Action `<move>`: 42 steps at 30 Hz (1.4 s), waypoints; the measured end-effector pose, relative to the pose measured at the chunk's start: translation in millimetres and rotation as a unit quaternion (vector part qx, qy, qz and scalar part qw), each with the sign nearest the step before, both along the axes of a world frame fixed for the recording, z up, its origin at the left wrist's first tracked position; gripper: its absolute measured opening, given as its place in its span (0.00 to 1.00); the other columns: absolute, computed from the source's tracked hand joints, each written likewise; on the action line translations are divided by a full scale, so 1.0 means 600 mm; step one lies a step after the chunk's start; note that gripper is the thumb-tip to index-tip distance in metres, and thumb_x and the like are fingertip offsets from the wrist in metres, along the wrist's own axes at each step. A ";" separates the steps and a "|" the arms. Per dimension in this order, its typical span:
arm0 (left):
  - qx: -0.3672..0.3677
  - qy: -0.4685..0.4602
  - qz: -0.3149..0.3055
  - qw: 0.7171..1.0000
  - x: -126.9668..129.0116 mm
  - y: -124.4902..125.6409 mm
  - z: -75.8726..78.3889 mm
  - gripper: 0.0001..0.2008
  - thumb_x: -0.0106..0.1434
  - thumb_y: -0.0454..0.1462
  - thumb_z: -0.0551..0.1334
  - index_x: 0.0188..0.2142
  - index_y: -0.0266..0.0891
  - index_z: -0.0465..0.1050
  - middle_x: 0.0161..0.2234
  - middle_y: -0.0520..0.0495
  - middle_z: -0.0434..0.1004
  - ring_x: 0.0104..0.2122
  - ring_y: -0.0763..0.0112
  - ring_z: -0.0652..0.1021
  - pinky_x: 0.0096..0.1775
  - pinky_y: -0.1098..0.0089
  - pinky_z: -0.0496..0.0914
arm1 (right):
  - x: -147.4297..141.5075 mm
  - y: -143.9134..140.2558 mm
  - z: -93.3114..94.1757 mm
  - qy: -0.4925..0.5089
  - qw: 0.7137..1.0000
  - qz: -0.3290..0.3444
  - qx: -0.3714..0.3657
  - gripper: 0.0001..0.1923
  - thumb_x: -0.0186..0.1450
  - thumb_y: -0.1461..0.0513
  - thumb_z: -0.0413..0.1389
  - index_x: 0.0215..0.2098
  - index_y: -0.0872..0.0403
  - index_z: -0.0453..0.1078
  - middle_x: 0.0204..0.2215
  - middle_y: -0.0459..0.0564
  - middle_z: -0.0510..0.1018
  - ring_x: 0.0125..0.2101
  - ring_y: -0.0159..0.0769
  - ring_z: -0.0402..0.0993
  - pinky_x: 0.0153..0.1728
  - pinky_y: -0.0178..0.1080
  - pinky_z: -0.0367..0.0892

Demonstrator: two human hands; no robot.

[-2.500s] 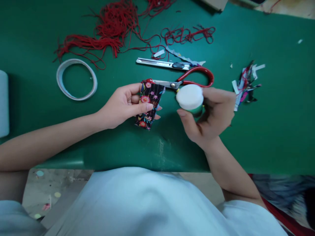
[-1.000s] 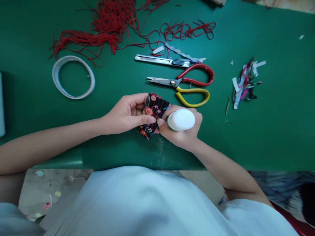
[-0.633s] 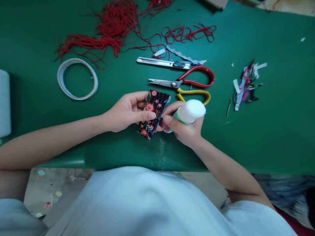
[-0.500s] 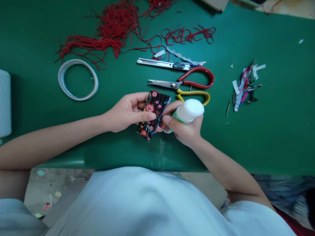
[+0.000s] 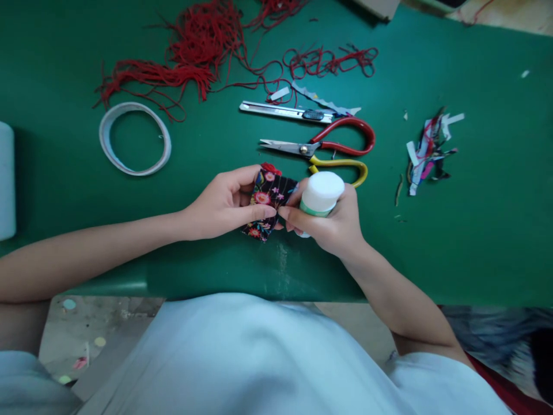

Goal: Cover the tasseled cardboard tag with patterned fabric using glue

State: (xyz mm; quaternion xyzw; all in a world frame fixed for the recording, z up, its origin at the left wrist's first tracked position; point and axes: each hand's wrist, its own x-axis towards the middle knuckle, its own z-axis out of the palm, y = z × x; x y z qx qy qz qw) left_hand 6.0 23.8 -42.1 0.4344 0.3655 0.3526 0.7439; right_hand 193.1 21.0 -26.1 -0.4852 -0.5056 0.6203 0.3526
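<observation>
Between the thumb and fingers of my left hand [image 5: 228,202] is a piece of black floral fabric [image 5: 270,190], folded or layered, with a bit of red showing at its top edge. My right hand [image 5: 337,225] is wrapped round a white bottle [image 5: 325,189] with a green band, its white end facing up toward me. The right thumb and fingertips also touch the fabric's right edge. Just beyond the hands lie scissors [image 5: 304,149] with one red and one yellow handle. A box cutter [image 5: 285,112] rests behind them, its blade end pointing left.
A tape roll [image 5: 103,138] lies at left, near a tangle of red cords [image 5: 207,40]. More red cord [image 5: 332,62] sits behind the cutter. Fabric and paper scraps [image 5: 425,150] are heaped at right. A white object [image 5: 6,178] stands at the left edge of the green table [image 5: 475,248].
The fabric has tipped in my left hand, and red now shows at its top. The bottle in my right hand has shifted slightly left and turned more upright.
</observation>
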 end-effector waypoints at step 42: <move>-0.129 -0.050 -0.019 0.990 -0.006 0.017 0.001 0.18 0.53 0.39 0.73 0.40 0.39 0.71 0.35 0.53 0.81 0.36 0.63 0.84 0.33 0.69 0.81 | 0.020 0.005 0.009 -0.170 0.957 0.001 0.234 0.06 0.56 0.63 0.66 0.27 0.51 0.73 0.22 0.41 0.77 0.21 0.28 0.69 0.23 0.33 0.65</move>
